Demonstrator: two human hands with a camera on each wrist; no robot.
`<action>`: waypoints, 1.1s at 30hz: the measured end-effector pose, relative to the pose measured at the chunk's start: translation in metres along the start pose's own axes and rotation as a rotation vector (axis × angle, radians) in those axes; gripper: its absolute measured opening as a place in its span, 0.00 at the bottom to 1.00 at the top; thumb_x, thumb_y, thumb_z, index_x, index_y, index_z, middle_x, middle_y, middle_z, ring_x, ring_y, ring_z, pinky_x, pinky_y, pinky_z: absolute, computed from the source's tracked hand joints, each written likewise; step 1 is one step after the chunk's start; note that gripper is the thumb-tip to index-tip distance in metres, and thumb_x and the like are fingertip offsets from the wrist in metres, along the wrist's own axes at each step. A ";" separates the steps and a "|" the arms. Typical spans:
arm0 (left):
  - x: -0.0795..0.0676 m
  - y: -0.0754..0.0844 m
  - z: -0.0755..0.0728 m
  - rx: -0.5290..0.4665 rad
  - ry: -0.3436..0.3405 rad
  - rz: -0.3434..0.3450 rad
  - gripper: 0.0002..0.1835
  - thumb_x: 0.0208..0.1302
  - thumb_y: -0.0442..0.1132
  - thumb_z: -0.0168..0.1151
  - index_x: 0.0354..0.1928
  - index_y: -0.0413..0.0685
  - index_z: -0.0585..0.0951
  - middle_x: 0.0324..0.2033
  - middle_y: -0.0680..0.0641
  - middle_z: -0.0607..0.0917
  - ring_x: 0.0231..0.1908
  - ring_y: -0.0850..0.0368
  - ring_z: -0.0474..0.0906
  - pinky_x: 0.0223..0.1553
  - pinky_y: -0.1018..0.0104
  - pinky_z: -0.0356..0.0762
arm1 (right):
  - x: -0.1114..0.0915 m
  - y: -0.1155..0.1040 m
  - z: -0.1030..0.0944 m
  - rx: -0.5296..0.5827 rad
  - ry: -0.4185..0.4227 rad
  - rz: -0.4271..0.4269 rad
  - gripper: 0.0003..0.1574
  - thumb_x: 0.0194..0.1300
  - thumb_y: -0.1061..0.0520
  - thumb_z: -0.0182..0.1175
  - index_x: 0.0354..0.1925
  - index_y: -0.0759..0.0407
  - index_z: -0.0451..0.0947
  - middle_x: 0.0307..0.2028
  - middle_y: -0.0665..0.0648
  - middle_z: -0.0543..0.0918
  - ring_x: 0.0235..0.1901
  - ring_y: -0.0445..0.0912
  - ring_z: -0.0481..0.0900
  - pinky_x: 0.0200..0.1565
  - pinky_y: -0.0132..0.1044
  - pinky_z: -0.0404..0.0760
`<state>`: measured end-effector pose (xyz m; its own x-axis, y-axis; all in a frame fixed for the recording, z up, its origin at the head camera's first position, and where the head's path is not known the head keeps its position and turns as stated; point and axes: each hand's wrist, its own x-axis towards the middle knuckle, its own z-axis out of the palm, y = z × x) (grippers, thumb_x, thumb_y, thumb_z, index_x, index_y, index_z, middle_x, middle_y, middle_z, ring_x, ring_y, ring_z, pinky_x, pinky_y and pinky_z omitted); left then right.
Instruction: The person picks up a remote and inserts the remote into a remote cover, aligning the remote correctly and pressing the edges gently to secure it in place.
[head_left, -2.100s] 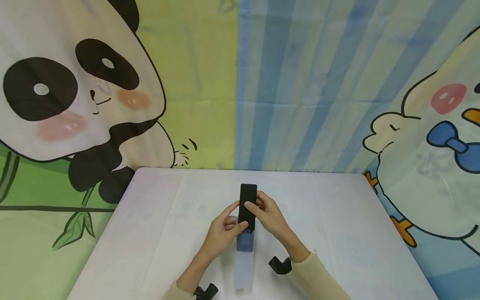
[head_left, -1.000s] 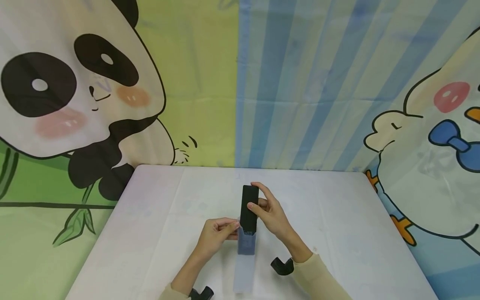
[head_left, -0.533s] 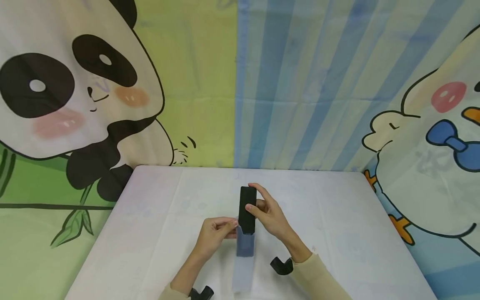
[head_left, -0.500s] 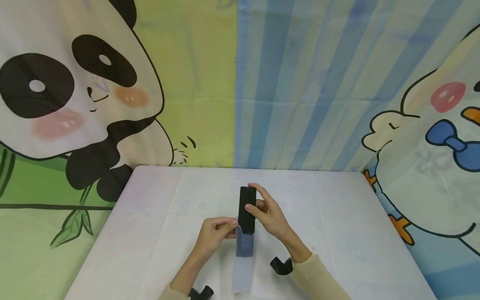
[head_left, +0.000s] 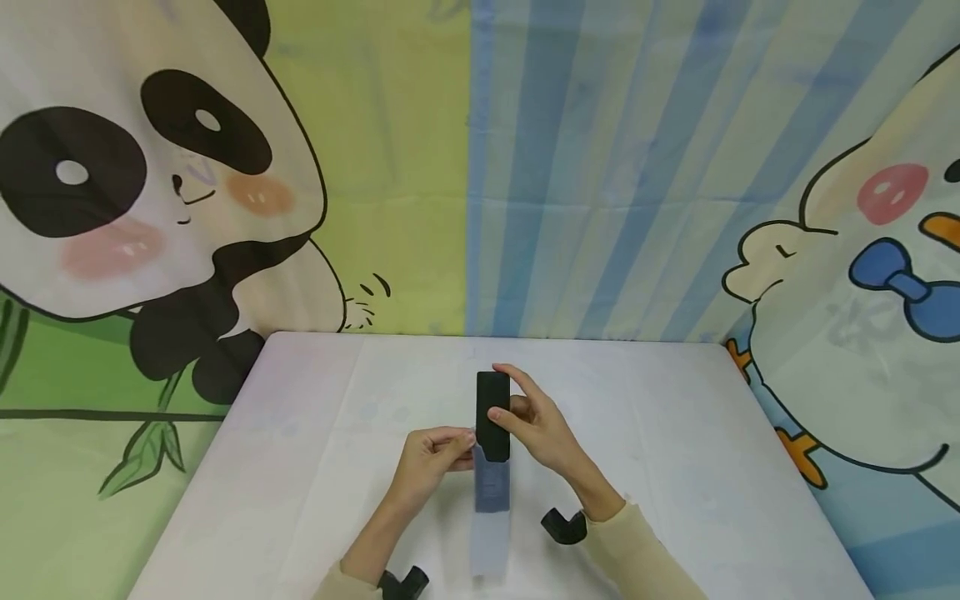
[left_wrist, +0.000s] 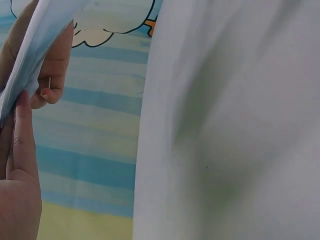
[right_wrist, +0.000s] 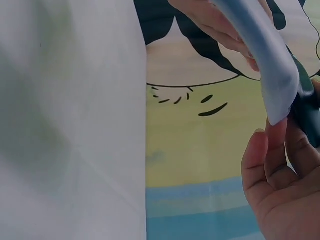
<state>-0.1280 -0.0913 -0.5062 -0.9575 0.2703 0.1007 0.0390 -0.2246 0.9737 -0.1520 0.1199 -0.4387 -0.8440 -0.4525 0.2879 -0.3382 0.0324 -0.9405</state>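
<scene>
Black block (head_left: 492,400) at pouch (head_left: 492,492) mouth. Right hand (head_left: 537,423): grip pinches block. Left hand (head_left: 426,460): grip pinches pouch edge. White desk (head_left: 637,400) beneath.

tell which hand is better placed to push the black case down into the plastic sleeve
Probably the right hand: its thumb lies on the black case and a finger reaches its top end. The left hand pinches the plastic sleeve by its edge, so seems better suited to steadying.

At bottom centre of the frame, we recorded a white tabletop (head_left: 637,467). Behind it, we noted a printed backdrop (head_left: 405,167): cartoon panda (head_left: 168,242) upper left, blue stripes (head_left: 543,167) upper centre, white cartoon bird (head_left: 847,375) right.
</scene>
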 end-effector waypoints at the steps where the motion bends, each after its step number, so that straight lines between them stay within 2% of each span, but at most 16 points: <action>1: 0.000 0.000 0.000 0.004 -0.006 -0.009 0.16 0.70 0.35 0.63 0.48 0.23 0.81 0.39 0.36 0.87 0.38 0.48 0.87 0.42 0.53 0.83 | 0.000 0.003 -0.001 -0.011 0.013 -0.008 0.39 0.72 0.68 0.57 0.76 0.57 0.56 0.31 0.62 0.85 0.28 0.50 0.81 0.33 0.41 0.77; 4: 0.000 0.001 0.001 0.031 -0.012 -0.034 0.18 0.71 0.37 0.63 0.53 0.27 0.80 0.41 0.38 0.88 0.40 0.49 0.87 0.44 0.55 0.83 | 0.000 0.016 -0.002 -0.016 0.052 -0.029 0.42 0.72 0.69 0.58 0.77 0.56 0.54 0.30 0.62 0.85 0.28 0.49 0.80 0.32 0.45 0.77; 6: 0.000 0.002 0.003 0.055 -0.006 -0.051 0.20 0.70 0.38 0.64 0.57 0.32 0.79 0.42 0.39 0.88 0.41 0.49 0.86 0.44 0.56 0.83 | -0.001 0.025 -0.002 -0.004 0.075 -0.035 0.44 0.72 0.69 0.58 0.78 0.54 0.52 0.30 0.62 0.85 0.28 0.48 0.80 0.32 0.44 0.77; 10: 0.000 0.003 0.008 0.116 -0.006 -0.071 0.27 0.68 0.42 0.67 0.67 0.46 0.73 0.44 0.42 0.87 0.41 0.49 0.86 0.42 0.58 0.84 | -0.002 0.035 0.000 0.055 0.087 -0.035 0.45 0.72 0.68 0.58 0.78 0.50 0.51 0.36 0.63 0.86 0.35 0.51 0.85 0.39 0.40 0.81; 12: 0.000 0.003 0.010 0.157 -0.008 -0.058 0.30 0.68 0.43 0.68 0.69 0.49 0.71 0.47 0.42 0.86 0.40 0.50 0.86 0.40 0.60 0.83 | -0.002 0.036 0.003 0.079 0.079 -0.025 0.44 0.73 0.67 0.57 0.78 0.48 0.51 0.38 0.64 0.87 0.38 0.53 0.86 0.43 0.41 0.81; 16: -0.001 0.002 0.014 0.245 0.020 -0.024 0.31 0.68 0.45 0.67 0.70 0.50 0.70 0.51 0.41 0.84 0.39 0.52 0.87 0.38 0.64 0.81 | -0.003 0.038 0.008 0.057 0.071 0.000 0.45 0.73 0.67 0.57 0.79 0.50 0.49 0.40 0.64 0.86 0.40 0.52 0.85 0.44 0.39 0.81; 19: -0.003 0.001 0.015 0.250 0.048 -0.001 0.30 0.68 0.44 0.67 0.69 0.48 0.71 0.51 0.40 0.83 0.39 0.54 0.87 0.38 0.64 0.82 | -0.004 0.034 0.009 0.019 0.100 0.019 0.45 0.72 0.68 0.58 0.78 0.55 0.48 0.41 0.66 0.83 0.37 0.51 0.83 0.40 0.39 0.81; 22: -0.003 0.001 0.014 0.210 0.076 0.022 0.29 0.68 0.41 0.67 0.69 0.47 0.72 0.51 0.39 0.84 0.40 0.52 0.87 0.37 0.63 0.83 | -0.006 0.020 0.009 -0.018 0.137 0.036 0.39 0.72 0.68 0.57 0.75 0.64 0.53 0.41 0.67 0.80 0.34 0.58 0.80 0.37 0.44 0.82; 23: -0.003 0.002 0.013 0.190 0.086 0.029 0.29 0.68 0.40 0.67 0.69 0.46 0.72 0.50 0.39 0.84 0.40 0.52 0.87 0.37 0.63 0.83 | -0.008 0.015 0.008 -0.030 0.145 0.050 0.35 0.73 0.67 0.57 0.73 0.66 0.57 0.42 0.68 0.80 0.34 0.60 0.79 0.36 0.46 0.82; 25: -0.003 0.004 0.011 0.170 0.109 0.035 0.30 0.68 0.40 0.68 0.69 0.46 0.71 0.50 0.40 0.84 0.40 0.51 0.87 0.37 0.62 0.83 | -0.011 0.017 0.006 -0.051 0.151 0.068 0.26 0.74 0.64 0.57 0.67 0.67 0.66 0.41 0.66 0.81 0.34 0.62 0.78 0.36 0.46 0.82; 28: -0.002 0.007 0.007 0.161 0.142 0.041 0.32 0.68 0.40 0.68 0.71 0.46 0.69 0.51 0.40 0.84 0.40 0.50 0.87 0.37 0.62 0.83 | -0.018 0.033 0.004 -0.061 0.097 0.105 0.14 0.75 0.60 0.57 0.54 0.67 0.75 0.36 0.61 0.82 0.33 0.58 0.79 0.37 0.41 0.82; 30: -0.002 0.009 0.004 0.156 0.150 0.049 0.33 0.68 0.41 0.67 0.72 0.48 0.67 0.51 0.40 0.84 0.41 0.49 0.86 0.38 0.60 0.84 | -0.023 0.047 0.004 -0.041 0.029 0.109 0.11 0.76 0.59 0.56 0.48 0.68 0.77 0.33 0.59 0.82 0.31 0.54 0.79 0.36 0.38 0.80; 33: -0.002 0.012 0.003 0.147 0.148 0.062 0.35 0.69 0.41 0.67 0.74 0.55 0.65 0.51 0.41 0.84 0.41 0.49 0.86 0.39 0.59 0.84 | -0.027 0.050 0.005 -0.004 -0.090 0.093 0.08 0.77 0.62 0.52 0.43 0.67 0.75 0.30 0.62 0.80 0.30 0.56 0.77 0.36 0.38 0.80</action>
<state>-0.1245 -0.0918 -0.4944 -0.9830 0.1174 0.1412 0.1305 -0.0944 0.9869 -0.1440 0.1295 -0.4946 -0.8310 -0.5256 0.1819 -0.2619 0.0813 -0.9617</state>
